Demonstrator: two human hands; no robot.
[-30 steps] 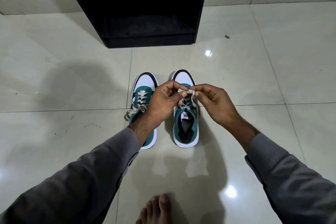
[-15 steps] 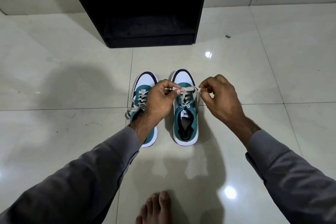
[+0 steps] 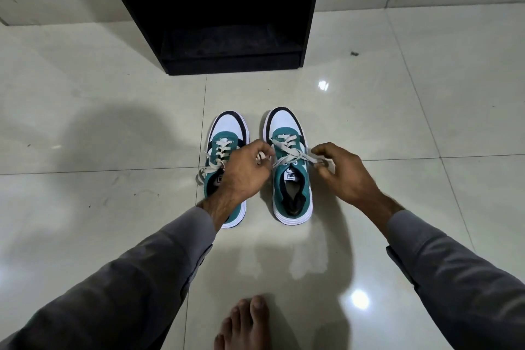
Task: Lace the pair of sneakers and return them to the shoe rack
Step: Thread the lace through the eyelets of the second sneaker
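Two teal, white and black sneakers stand side by side on the tiled floor, toes pointing at the shoe rack. The left sneaker (image 3: 227, 133) has a beige lace with loose ends hanging off its left side. The right sneaker (image 3: 287, 128) has its beige lace (image 3: 287, 150) crossed over the tongue and drawn out to both sides. My left hand (image 3: 244, 167) pinches the lace's left end, partly covering the left sneaker. My right hand (image 3: 343, 173) pinches the right end just beside the shoe.
A black open shoe rack (image 3: 224, 11) stands against the wall ahead, its lower shelf holding nothing. A bare foot (image 3: 244, 324) shows at the bottom edge. Glossy pale floor tiles (image 3: 99, 122) stretch to either side.
My hands have moved apart from over the right sneaker's tongue, pulling the two lace ends outward to the left and right. The crossed lace now lies flat over the tongue.
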